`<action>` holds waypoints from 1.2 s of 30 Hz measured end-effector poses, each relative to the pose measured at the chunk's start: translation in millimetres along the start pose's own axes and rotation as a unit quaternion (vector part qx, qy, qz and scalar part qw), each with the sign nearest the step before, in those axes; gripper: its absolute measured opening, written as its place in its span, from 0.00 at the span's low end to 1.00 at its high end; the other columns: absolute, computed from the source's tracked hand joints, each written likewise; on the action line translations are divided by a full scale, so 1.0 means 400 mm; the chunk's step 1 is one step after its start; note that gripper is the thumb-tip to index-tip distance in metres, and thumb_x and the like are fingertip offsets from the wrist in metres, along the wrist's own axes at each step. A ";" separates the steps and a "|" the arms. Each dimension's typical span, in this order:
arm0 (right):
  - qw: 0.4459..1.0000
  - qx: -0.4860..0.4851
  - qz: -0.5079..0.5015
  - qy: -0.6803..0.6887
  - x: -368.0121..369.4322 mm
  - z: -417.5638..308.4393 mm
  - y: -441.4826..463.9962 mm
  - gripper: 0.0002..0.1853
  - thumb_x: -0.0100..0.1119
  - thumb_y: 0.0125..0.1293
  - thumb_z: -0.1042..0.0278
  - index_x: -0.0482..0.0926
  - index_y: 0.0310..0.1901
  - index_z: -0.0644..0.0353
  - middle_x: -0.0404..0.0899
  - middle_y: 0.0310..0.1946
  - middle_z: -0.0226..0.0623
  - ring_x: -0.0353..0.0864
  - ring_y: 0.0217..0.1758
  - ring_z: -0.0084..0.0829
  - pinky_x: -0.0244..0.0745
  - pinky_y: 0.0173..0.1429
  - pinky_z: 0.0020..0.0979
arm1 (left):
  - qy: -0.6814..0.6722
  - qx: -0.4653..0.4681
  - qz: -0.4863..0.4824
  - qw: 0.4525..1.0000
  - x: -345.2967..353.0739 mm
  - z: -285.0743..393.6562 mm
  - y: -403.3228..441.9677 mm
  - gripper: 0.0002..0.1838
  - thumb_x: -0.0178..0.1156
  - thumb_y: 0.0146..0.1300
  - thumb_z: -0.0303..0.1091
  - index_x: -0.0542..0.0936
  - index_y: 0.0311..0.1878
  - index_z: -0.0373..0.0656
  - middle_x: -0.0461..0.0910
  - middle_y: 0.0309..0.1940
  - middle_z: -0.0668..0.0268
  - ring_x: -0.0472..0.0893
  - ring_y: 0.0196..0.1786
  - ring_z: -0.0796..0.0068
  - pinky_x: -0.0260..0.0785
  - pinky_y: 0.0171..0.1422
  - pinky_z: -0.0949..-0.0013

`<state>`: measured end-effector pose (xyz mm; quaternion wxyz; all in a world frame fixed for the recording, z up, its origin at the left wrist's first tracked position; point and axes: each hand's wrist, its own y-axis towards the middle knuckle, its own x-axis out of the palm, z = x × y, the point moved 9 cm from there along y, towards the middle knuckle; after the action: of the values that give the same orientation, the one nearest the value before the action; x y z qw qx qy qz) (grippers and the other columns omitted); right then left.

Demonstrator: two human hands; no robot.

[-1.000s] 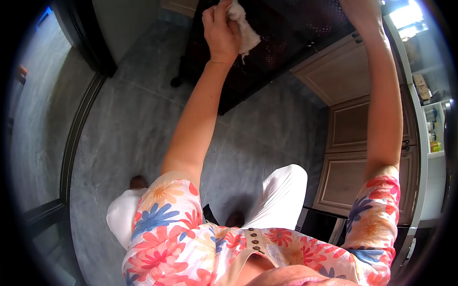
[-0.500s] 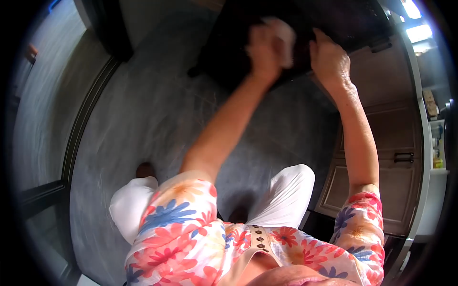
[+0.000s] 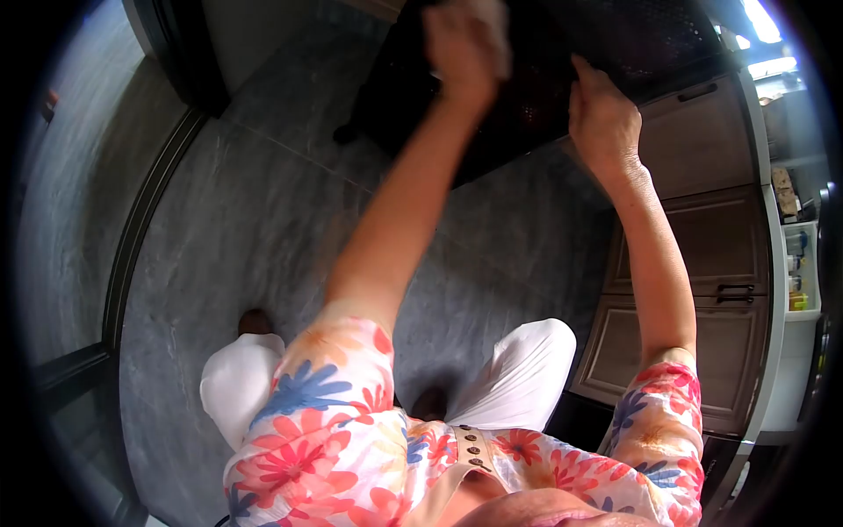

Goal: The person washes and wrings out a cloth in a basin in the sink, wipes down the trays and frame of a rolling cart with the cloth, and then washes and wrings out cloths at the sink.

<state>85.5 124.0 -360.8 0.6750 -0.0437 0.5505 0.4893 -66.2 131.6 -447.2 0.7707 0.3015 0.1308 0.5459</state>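
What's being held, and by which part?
A cloth, in the left hand; blur hides which part is gripped. Whether the right hand holds anything, I can't tell.

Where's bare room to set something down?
The grey floor looks bare between the dark track, left shoe and left arm; and from that arm to the right arm, between dark furniture and right knee. Crowded: around left hand and right hand, at the furniture.
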 end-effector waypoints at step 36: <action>0.998 0.016 0.008 0.060 -0.004 0.038 -0.023 0.16 0.51 0.59 0.73 0.75 0.51 0.58 0.80 0.39 0.40 0.81 0.37 0.40 0.78 0.42 0.35 | 0.110 -0.158 -0.052 0.980 0.058 -0.414 -0.094 0.21 0.55 0.57 0.29 0.69 0.55 0.40 0.73 0.41 0.51 0.76 0.41 0.49 0.69 0.45 0.54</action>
<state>103.1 127.3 -357.9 0.6375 -0.0580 0.5979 0.4824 -116.8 197.7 -596.8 0.8170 0.1066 0.1423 0.5485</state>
